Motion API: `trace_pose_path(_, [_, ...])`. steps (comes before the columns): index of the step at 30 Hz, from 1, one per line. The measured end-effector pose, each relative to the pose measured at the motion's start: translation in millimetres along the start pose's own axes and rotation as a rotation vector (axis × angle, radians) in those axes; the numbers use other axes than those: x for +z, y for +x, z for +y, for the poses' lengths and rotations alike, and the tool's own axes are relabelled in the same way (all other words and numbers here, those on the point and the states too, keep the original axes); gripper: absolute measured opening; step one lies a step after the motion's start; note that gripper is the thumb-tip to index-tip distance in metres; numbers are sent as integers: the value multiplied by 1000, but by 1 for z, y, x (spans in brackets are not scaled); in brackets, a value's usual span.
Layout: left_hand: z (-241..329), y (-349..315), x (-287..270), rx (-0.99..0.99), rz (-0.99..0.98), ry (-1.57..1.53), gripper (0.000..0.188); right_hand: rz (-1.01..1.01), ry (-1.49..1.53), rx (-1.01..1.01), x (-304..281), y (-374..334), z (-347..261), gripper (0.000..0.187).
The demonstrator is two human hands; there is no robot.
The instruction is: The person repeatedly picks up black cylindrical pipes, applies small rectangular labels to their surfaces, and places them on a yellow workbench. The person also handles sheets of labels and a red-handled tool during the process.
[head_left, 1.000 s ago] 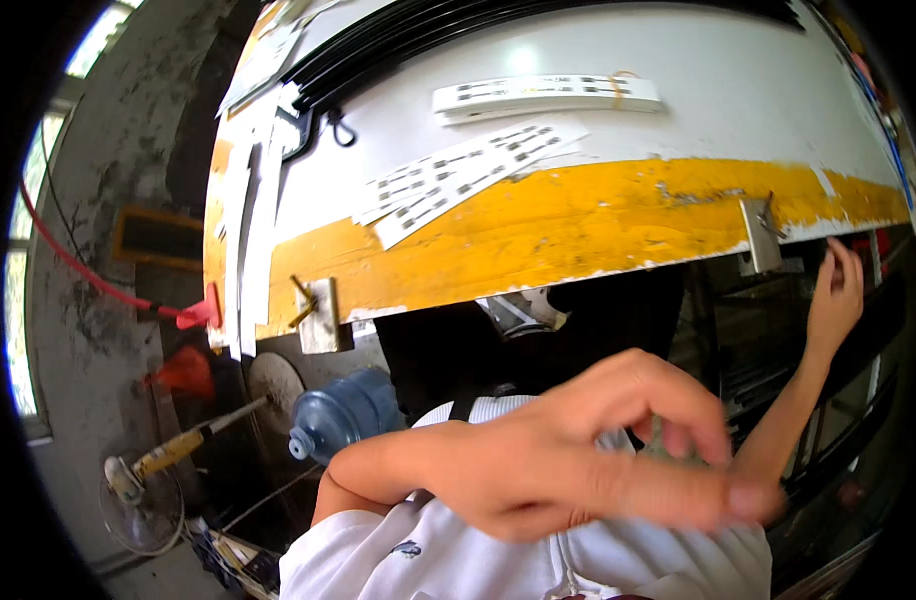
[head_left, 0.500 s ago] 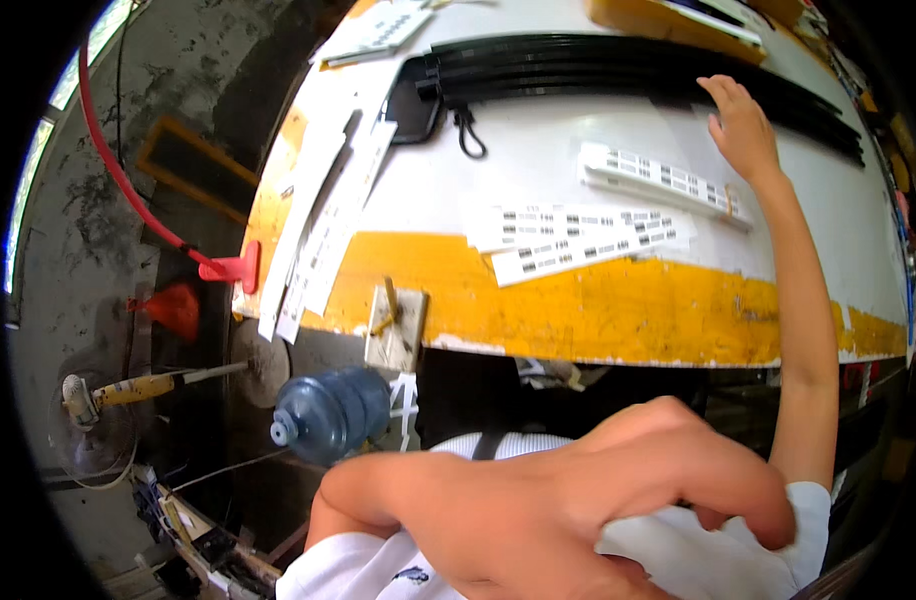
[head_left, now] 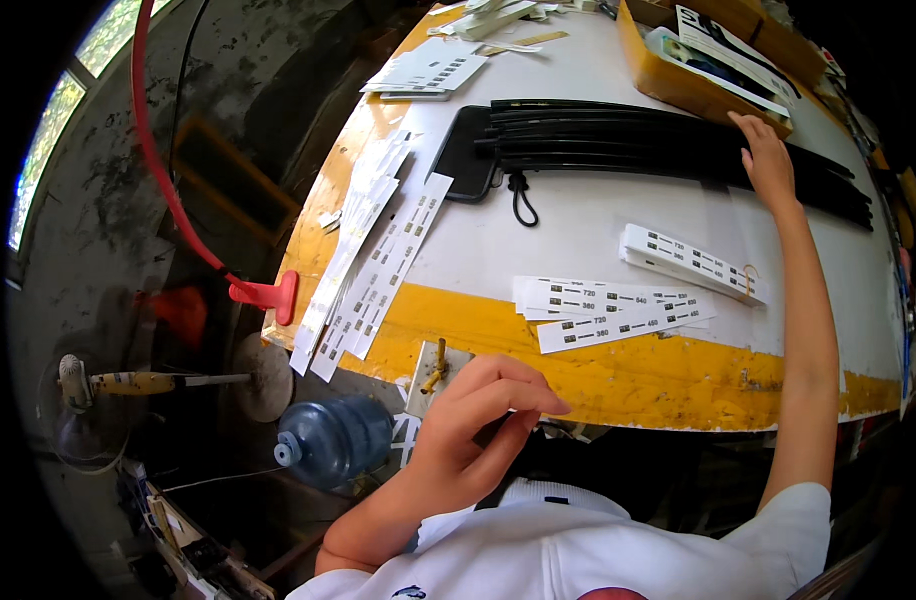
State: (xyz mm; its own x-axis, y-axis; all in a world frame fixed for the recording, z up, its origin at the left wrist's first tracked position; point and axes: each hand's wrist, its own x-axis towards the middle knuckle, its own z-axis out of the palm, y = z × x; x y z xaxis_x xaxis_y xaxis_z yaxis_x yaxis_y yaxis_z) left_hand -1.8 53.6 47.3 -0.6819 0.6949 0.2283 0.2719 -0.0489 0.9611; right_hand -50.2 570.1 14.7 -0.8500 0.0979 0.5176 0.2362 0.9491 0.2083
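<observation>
My right hand (head_left: 768, 160) reaches over the far right part of a bundle of long black strips (head_left: 598, 137). Its fingers are stretched and slightly spread; whether they press on the strips I cannot tell. My left hand (head_left: 468, 435) hovers in front of the table's near edge, its fingers bent and their tips close to the thumb. Nothing shows between them. Beyond it lie loose white printed label strips (head_left: 618, 312). A stack of similar strips (head_left: 688, 262), held by a rubber band, lies between these and my right arm.
More printed strips (head_left: 383, 275) overlap at the table's left edge. A black phone-like slab (head_left: 466, 155) lies under the bundle's left end. A yellow box (head_left: 643, 50) stands behind the bundle. Below the left edge are a blue water jug (head_left: 338, 440) and a fan (head_left: 88, 410).
My left hand has come down and away from my body toward the table's near edge. My right hand stays by the black strips. The whole view has shifted, showing more of the table's far side.
</observation>
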Motion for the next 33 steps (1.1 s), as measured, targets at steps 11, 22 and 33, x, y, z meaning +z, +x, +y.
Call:
trace_pose_path(11, [-1,34,10,375,202,817,32,-89,-185,-81,-9,-10,11,41])
trace_pose_path(22, [-7,44,-17,460,214,986,31,-96,-81,-13,-152,-138,-14,53])
trace_pose_path(33, [-55,-25,-45,144,201,373,26,-119,509,-97,-177,-251,-75,42])
